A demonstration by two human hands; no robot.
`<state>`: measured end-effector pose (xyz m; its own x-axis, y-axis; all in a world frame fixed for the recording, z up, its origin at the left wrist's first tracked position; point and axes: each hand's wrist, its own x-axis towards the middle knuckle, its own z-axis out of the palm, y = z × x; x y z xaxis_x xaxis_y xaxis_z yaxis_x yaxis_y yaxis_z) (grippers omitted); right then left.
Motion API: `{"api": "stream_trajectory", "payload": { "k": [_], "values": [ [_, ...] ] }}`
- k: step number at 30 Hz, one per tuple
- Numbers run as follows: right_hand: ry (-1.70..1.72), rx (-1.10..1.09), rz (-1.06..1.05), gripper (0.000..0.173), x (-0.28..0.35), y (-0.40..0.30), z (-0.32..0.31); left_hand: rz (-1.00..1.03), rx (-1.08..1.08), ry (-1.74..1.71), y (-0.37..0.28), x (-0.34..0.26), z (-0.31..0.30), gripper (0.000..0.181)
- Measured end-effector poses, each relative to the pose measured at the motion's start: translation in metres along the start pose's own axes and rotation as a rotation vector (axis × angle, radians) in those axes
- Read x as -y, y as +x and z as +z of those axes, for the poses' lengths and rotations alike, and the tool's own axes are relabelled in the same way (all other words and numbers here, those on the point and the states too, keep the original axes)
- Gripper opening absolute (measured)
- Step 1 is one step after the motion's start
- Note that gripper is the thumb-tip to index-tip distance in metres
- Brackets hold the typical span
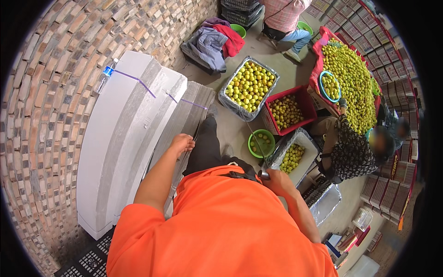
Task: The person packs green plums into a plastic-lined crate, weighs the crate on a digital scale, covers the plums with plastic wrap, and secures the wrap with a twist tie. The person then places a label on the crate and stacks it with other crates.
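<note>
My right hand [279, 182] grips the handle of a long thin metal rod [253, 134]. The rod runs forward over a green basin to the near edge of a plastic-lined crate [228, 100] heaped with yellow-green round fruit [250, 86]. Whether its far end is hooked on the crate is too small to tell. My left hand [182, 143] hangs empty, fingers loosely bent, beside a stack of flattened grey cardboard [185, 107]. The green basin [251, 149] holds a few fruits on the floor.
White boards [114, 138] lean by the brick wall [45, 104], a water bottle [106, 74] on top. To the right stand a red crate [301, 100], another lined crate [308, 155] and a fruit-heaped table with red cloth [315, 65]. Co-workers sit at the table [353, 149] and ahead [285, 17].
</note>
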<state>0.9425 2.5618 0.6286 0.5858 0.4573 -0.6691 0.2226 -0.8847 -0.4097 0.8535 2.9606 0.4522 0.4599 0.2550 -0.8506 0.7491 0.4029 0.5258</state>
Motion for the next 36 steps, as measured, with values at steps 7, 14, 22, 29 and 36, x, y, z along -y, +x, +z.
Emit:
{"api": "stream_trajectory", "payload": {
  "k": [7, 14, 22, 29, 36],
  "values": [
    [0.049, 0.070, 0.071, 0.036, 0.017, -0.014, -0.007, -0.068, -0.017, -0.009, 0.004, 0.038, -0.021, 0.013],
    [-0.027, 0.066, 0.049, 0.039, 0.072, -0.008, -0.003, -0.207, -0.049, -0.168, -0.001, 0.118, -0.079, 0.012],
    [-0.066, -0.048, 0.051, 0.040, 0.119, -0.002, 0.086, -0.108, 0.082, -0.178, -0.033, 0.160, -0.120, 0.013],
    [-0.207, -0.103, 0.055, 0.041, 0.122, -0.013, 0.164, -0.217, 0.055, -0.046, -0.059, 0.255, -0.194, 0.014],
    [-0.207, -0.040, 0.014, 0.038, 0.116, -0.073, 0.223, -0.224, -0.049, 0.037, -0.121, 0.320, -0.198, 0.013]
  ]
}}
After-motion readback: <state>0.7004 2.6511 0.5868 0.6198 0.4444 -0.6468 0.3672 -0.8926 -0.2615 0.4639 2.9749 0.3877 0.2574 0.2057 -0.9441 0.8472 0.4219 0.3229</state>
